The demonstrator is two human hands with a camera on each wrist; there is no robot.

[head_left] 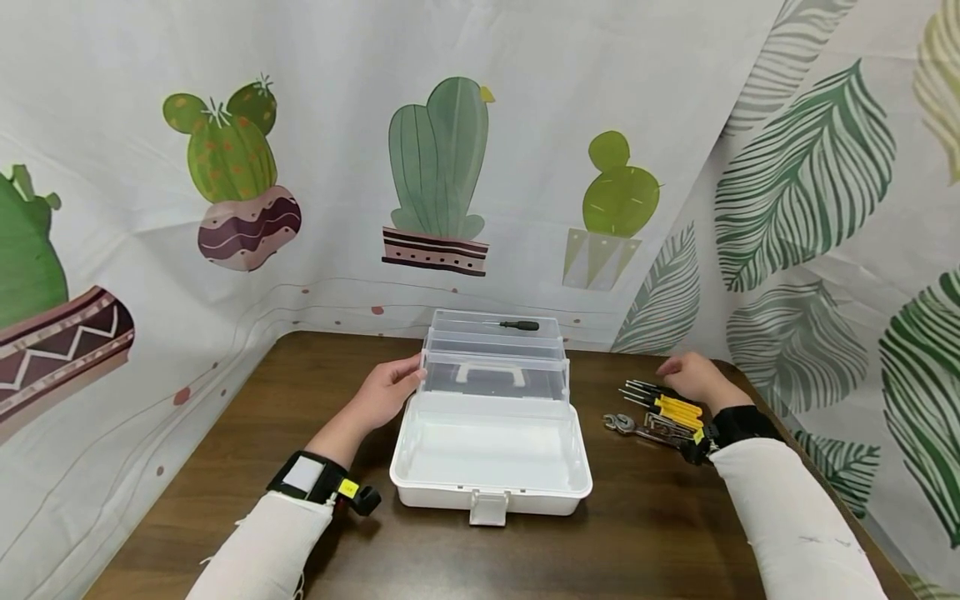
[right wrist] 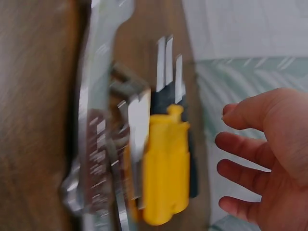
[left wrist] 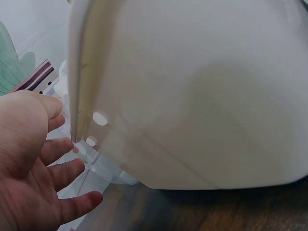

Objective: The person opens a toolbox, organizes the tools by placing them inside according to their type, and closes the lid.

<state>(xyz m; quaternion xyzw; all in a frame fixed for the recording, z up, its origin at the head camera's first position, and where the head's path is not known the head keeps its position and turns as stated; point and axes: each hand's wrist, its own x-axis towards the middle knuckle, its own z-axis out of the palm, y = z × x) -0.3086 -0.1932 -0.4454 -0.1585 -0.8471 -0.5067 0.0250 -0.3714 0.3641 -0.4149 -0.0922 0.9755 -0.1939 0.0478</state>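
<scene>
A white toolbox (head_left: 491,492) stands on the table with its clear lid (head_left: 491,379) raised at the back. My left hand (head_left: 386,390) holds the lid's left edge, thumb in front; in the left wrist view, the toolbox wall hides part of the contact. A black-handled screwdriver (head_left: 519,325) lies across the upper part of the lid. To the right, my right hand (head_left: 696,379) hovers beside several screwdrivers with yellow handles (head_left: 678,408), fingers loosely bent and holding nothing. An adjustable wrench (head_left: 626,427) lies nearer, by some hex keys (head_left: 667,427).
The brown wooden table (head_left: 322,367) extends around the toolbox. Behind it hangs a cloth (head_left: 337,167) printed with cacti and leaves. A latch (head_left: 489,508) hangs at the toolbox's front.
</scene>
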